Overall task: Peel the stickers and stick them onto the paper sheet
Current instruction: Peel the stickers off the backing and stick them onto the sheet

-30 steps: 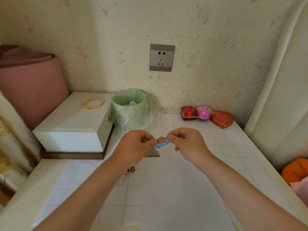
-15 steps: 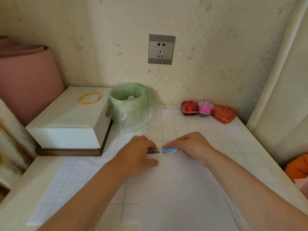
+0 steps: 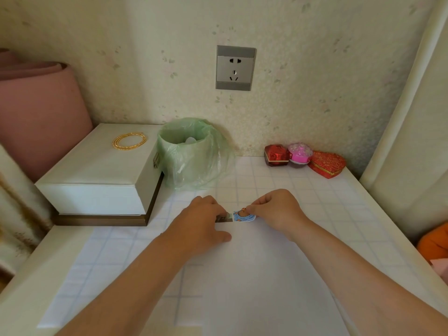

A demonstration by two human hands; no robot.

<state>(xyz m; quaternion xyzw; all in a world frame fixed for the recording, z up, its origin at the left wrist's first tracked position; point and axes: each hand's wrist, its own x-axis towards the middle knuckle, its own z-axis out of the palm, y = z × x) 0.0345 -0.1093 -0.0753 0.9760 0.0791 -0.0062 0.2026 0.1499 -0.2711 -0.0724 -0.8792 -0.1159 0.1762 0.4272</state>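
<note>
sticker (image 3: 244, 216) now down on paper sheet (image 3: 254, 287) mid-frame, right hand (image 3: 274, 212) fingers clamped on it, left hand (image 3: 201, 221) grip unclear; press-down looks next.

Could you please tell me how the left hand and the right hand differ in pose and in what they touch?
The left hand lies low on the paper sheet with its thumb spread flat, while the right hand has curled fingers. The right hand pinches the top edge of the blue sticker. The left hand's fingertips meet a small dark scrap, and its grip there is unclear. Both work near the sheet's far edge.
</note>
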